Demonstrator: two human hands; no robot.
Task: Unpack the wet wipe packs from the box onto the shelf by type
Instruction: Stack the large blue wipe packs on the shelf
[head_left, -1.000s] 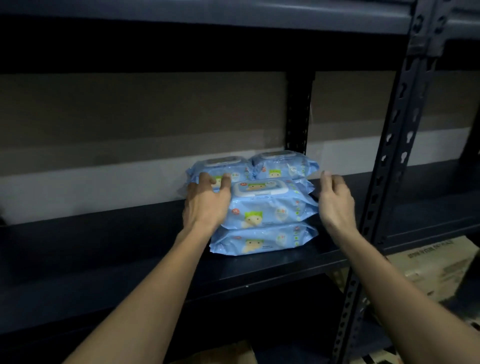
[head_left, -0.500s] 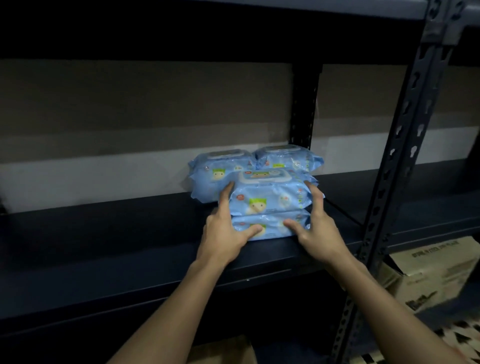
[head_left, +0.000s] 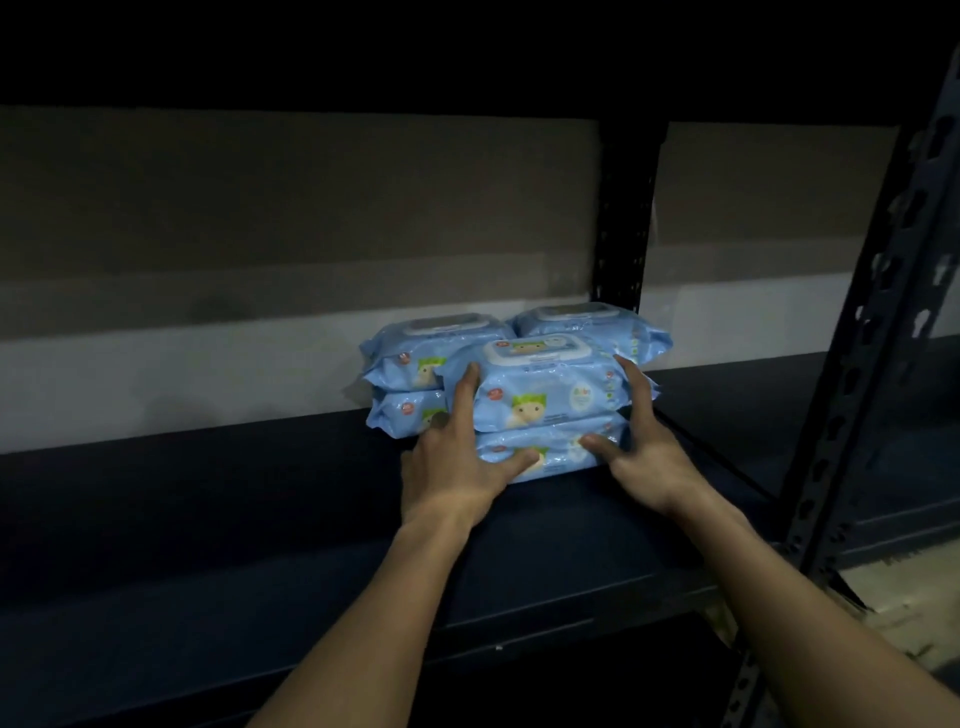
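Observation:
Several light-blue wet wipe packs sit in low stacks on the dark shelf (head_left: 218, 525). The front stack has a top pack (head_left: 545, 384) on a bottom pack (head_left: 558, 454). Behind it stand a left stack (head_left: 410, 364) and a right pack (head_left: 597, 325). My left hand (head_left: 457, 462) presses the front stack's left side, fingers spread, thumb on the bottom pack. My right hand (head_left: 641, 447) presses its right side the same way. The stack rests on the shelf between both hands.
A perforated dark upright (head_left: 878, 332) rises at the right front, and another post (head_left: 621, 218) stands behind the packs. The shelf stretches bare to the left. A cardboard box (head_left: 904, 613) shows low at the right, below the shelf.
Both hands came down from the top of the front stack to grip its sides. The stack has slid back against the rear packs. The view has moved closer.

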